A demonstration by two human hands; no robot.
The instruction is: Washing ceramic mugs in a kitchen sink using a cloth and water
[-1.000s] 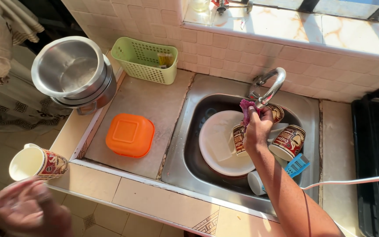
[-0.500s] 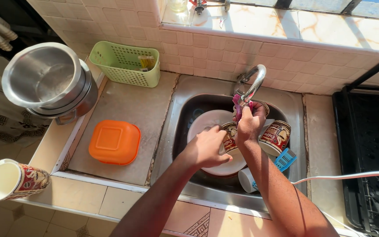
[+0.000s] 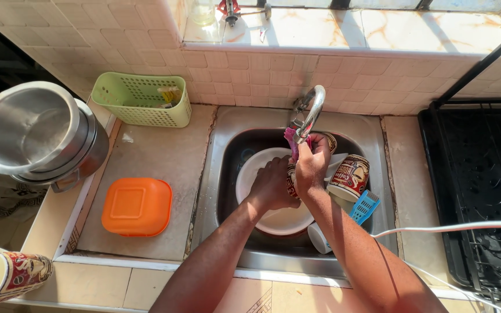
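Both my hands are in the steel sink (image 3: pixel 227 174), under the curved tap (image 3: pixel 313 110). My left hand (image 3: pixel 272 186) grips a patterned mug (image 3: pixel 290 181) from the left. My right hand (image 3: pixel 311 165) is closed on a pink cloth (image 3: pixel 290 139) and presses against the same mug from the right. Below them lies a white plate (image 3: pixel 282 220). A second patterned mug (image 3: pixel 352 177) lies tilted just right of my right hand. By my right forearm are a blue slotted piece (image 3: pixel 364 207) and a white cup (image 3: pixel 319 237).
On the left draining area sit an orange lidded box (image 3: pixel 137 206), a green basket (image 3: pixel 143 99) and stacked steel pots (image 3: pixel 33 136). Another patterned mug (image 3: pixel 7 275) stands at the counter's front left corner. A black stove (image 3: pixel 482 185) stands right, with a white cable (image 3: pixel 453 226) crossing it.
My left hand has come from the lower left, near the corner mug, into the sink and onto the mug. My right hand has stayed under the tap. The view has shifted right.
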